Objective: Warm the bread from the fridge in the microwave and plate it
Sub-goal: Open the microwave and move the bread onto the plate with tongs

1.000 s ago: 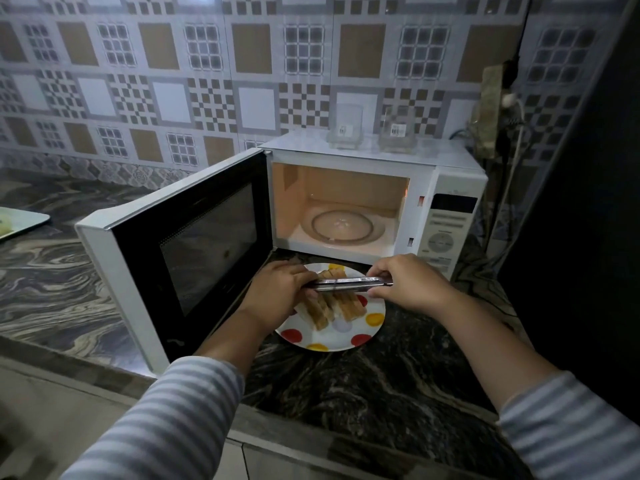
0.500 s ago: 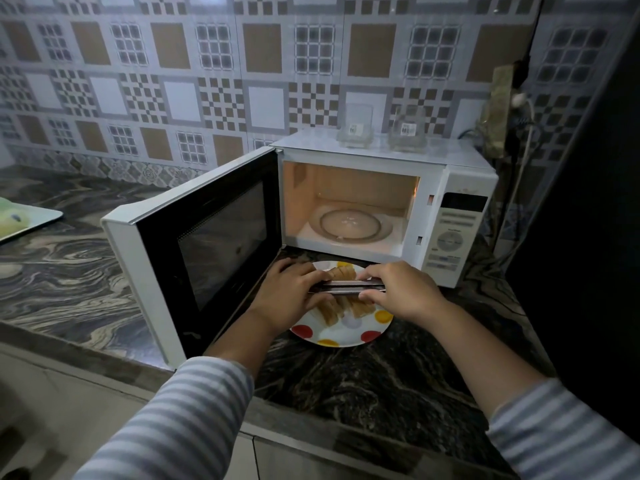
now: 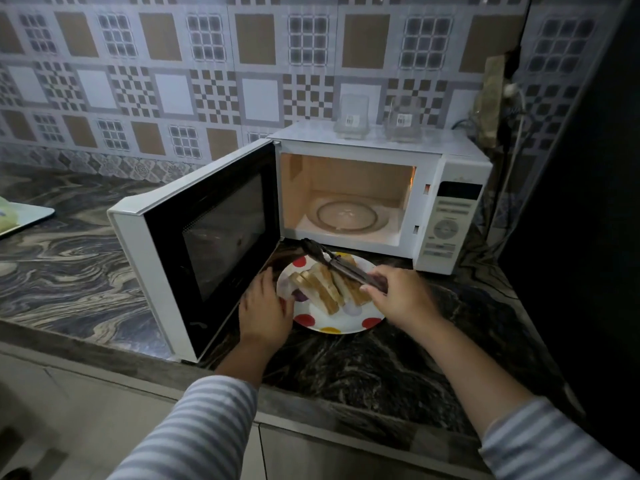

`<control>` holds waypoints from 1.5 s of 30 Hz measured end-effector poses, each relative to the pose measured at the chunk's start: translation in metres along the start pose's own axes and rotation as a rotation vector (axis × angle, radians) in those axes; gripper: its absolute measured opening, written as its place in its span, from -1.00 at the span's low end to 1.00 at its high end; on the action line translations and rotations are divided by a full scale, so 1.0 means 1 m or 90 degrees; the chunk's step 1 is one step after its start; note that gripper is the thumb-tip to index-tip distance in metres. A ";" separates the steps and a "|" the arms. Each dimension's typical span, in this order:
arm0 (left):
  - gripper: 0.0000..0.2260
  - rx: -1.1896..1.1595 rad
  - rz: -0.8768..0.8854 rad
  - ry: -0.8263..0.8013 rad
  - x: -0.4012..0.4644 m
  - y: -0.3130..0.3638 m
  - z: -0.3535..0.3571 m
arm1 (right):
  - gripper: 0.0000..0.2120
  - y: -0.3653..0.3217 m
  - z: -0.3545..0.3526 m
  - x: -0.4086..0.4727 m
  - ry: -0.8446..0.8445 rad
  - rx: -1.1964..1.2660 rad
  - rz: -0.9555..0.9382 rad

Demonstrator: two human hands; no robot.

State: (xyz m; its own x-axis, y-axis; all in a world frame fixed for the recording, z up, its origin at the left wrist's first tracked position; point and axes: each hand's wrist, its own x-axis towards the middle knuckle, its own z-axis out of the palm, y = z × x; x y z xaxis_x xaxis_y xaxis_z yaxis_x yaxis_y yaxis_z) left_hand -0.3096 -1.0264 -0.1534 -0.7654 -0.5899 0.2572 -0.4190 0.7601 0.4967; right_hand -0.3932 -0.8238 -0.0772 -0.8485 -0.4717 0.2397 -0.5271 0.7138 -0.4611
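Several bread slices (image 3: 325, 289) lie fanned on a white plate (image 3: 346, 325) with coloured dots, on the counter just in front of the microwave (image 3: 453, 188). The microwave's door (image 3: 211, 230) stands wide open to the left, its lit cavity holding only the glass turntable (image 3: 348, 216). My right hand (image 3: 398, 299) grips the handle end of dark tongs (image 3: 332, 263), whose tips point up-left past the plate's far rim. My left hand (image 3: 265, 306) rests at the plate's left edge, its fingertips touching the rim.
Two clear glass jars (image 3: 351, 116) stand on top of the microwave. A dark fridge side (image 3: 588, 202) fills the right. A pale tray (image 3: 20, 216) lies far left on the marbled counter (image 3: 69, 265). Cables and a wall socket (image 3: 509, 91) sit behind the microwave.
My left hand has let go of the tongs and dropped to the plate's left rim. My right hand alone now holds the tongs, swung to point up-left.
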 end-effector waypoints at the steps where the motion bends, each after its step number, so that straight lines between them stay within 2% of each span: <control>1: -0.38 -0.001 -0.054 -0.041 -0.004 -0.003 0.006 | -0.78 -0.004 0.006 -0.003 0.000 0.007 -0.002; 3: -0.33 0.005 -0.115 -0.121 -0.011 -0.006 0.019 | -0.81 -0.013 0.023 -0.008 -0.001 0.017 -0.002; 5: -0.26 0.046 -0.118 -0.149 -0.014 -0.008 0.031 | -0.77 -0.021 0.042 -0.011 -0.012 0.036 -0.001; 8: -0.25 0.094 -0.099 -0.130 -0.014 -0.010 0.039 | -0.70 -0.029 0.072 -0.013 -0.038 0.055 0.013; 15: -0.34 0.114 -0.098 -0.121 -0.015 -0.011 0.043 | -0.64 -0.022 0.114 -0.010 0.011 -0.016 0.021; 19: -0.34 0.116 -0.111 -0.132 -0.014 -0.010 0.042 | -0.62 -0.017 0.119 -0.009 0.001 -0.095 0.055; 22: -0.34 0.119 -0.116 -0.152 -0.012 -0.010 0.041 | -0.56 -0.011 0.108 -0.006 0.030 -0.032 0.100; 28: -0.38 0.090 -0.084 -0.177 0.003 -0.017 0.037 | -0.68 0.040 0.075 0.033 0.121 0.041 0.157; 36: -0.52 0.108 -0.039 -0.202 0.039 -0.024 0.045 | -0.58 0.100 0.090 0.095 -0.055 0.025 0.180; 40: -0.54 0.104 -0.035 -0.168 0.051 -0.025 0.047 | -0.54 0.109 0.098 0.097 -0.163 -0.073 0.150; 45: -0.51 0.110 -0.063 -0.157 0.045 -0.023 0.053 | -0.54 0.110 0.098 0.094 -0.203 -0.129 0.131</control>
State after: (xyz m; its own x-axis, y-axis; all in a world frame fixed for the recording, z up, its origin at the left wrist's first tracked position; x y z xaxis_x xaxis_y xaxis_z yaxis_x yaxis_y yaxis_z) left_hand -0.3609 -1.0556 -0.1973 -0.8034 -0.5954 -0.0049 -0.5580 0.7501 0.3549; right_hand -0.5261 -0.8400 -0.1897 -0.8970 -0.4221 -0.1310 -0.3732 0.8822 -0.2872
